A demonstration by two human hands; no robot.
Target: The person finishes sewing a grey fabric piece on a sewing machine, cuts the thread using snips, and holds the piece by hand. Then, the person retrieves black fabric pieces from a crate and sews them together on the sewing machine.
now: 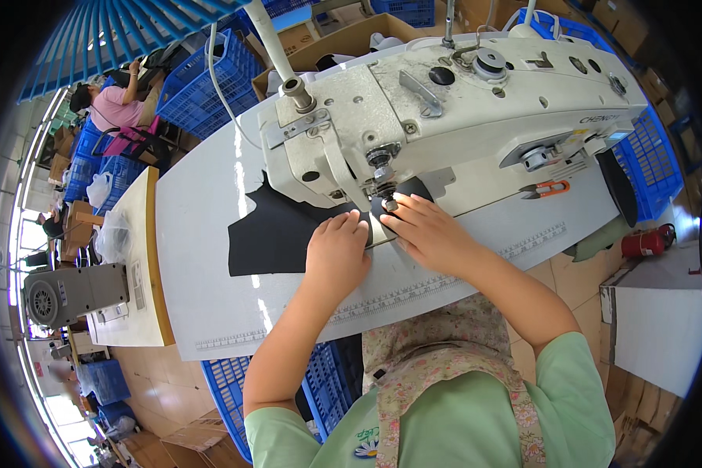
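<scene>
A black fabric piece [269, 238] lies on the sewing machine's bed and passes under its head, beside the presser foot and needle area. My left hand [339, 249] is closed on the fabric just left of the needle area, fingers bent together; its thumb is hidden. My right hand [429, 234] holds the fabric's right part, where a raised black flap [413, 189] shows beyond the fingertips. Both hands are close together in front of the white sewing machine [413, 101]. The needle tip and the seam are hidden by the machine head and my fingers.
Orange-handled thread snips [550, 188] lie on the machine bed at right. A printed ruler [444, 287] runs along the white table's near edge. Blue crates [210, 82] and a cardboard box [359, 43] stand behind; a fire extinguisher [646, 240] is at right. Another person [117, 105] sits far left.
</scene>
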